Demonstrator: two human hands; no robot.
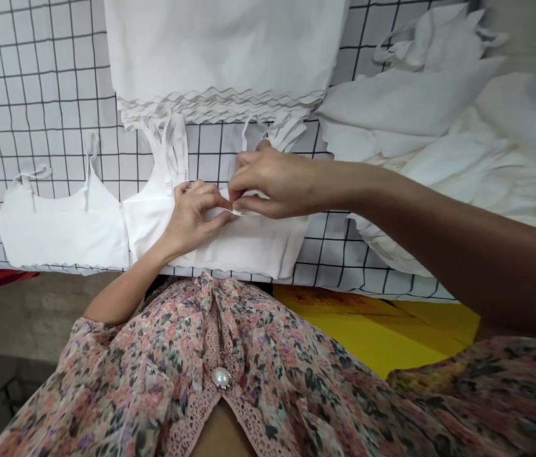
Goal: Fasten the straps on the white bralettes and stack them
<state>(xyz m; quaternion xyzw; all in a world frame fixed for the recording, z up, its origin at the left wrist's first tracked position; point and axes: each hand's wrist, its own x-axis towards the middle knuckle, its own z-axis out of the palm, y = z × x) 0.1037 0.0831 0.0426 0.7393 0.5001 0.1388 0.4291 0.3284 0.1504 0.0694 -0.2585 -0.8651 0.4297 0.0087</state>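
A white strappy top (pixel 253 247) lies near the front edge of the table, several more layered beneath or beside it. My left hand (pixel 201 212) pinches the upper edge of this top between thumb and fingers. Close against it, my right hand (pixel 268 181) pinches the same edge from the right, fingertips almost touching those of the left. Whatever small part sits between the fingertips is too small to make out. Thin straps (pixel 287 132) stick out above my right hand. To the left, another white strappy top (pixel 63 228) is spread flat with its straps upward.
A neat stack of white cloth pieces (pixel 224 51) with wavy edges lies beyond my hands. On the right is a loose heap of white garments (pixel 439 139). A grid-patterned cloth (pixel 6 127) covers the table. Below its front edge stands something yellow (pixel 372 330).
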